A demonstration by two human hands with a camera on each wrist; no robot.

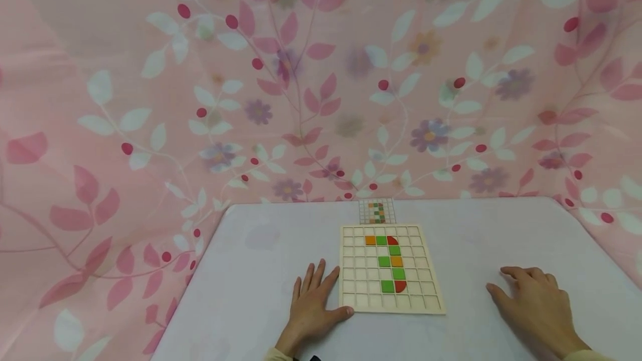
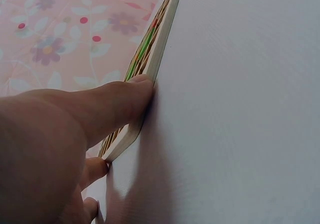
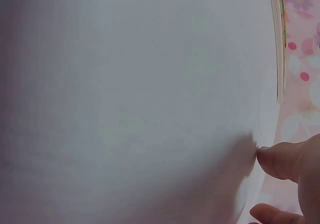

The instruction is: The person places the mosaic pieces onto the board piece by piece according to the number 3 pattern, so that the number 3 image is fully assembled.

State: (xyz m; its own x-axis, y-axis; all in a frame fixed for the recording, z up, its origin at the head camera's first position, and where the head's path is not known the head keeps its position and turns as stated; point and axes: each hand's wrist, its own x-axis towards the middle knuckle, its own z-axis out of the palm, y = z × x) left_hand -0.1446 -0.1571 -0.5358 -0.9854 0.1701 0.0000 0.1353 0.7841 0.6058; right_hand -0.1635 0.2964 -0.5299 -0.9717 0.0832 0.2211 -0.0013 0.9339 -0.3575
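Observation:
A pale wooden grid board (image 1: 417, 274) lies flat on the table. Set in its cells are green squares (image 1: 384, 261), orange squares (image 1: 370, 240) and red quarter-round pieces (image 1: 400, 286), forming a hooked shape like a 3. My left hand (image 1: 312, 302) rests at the board's near left corner, fingers straight along the left side. Its thumb (image 2: 132, 96) touches the near edge in the left wrist view. Well to the right of the board, my right hand (image 1: 541, 302) rests over the table with loosely bent fingers, holding nothing.
Behind the board lies a small pattern card (image 1: 364, 213) printed with a similar coloured figure on a grid. The white-covered table (image 1: 261, 249) ends at the back against a pink floral cloth (image 1: 321, 71), which also hangs at the sides.

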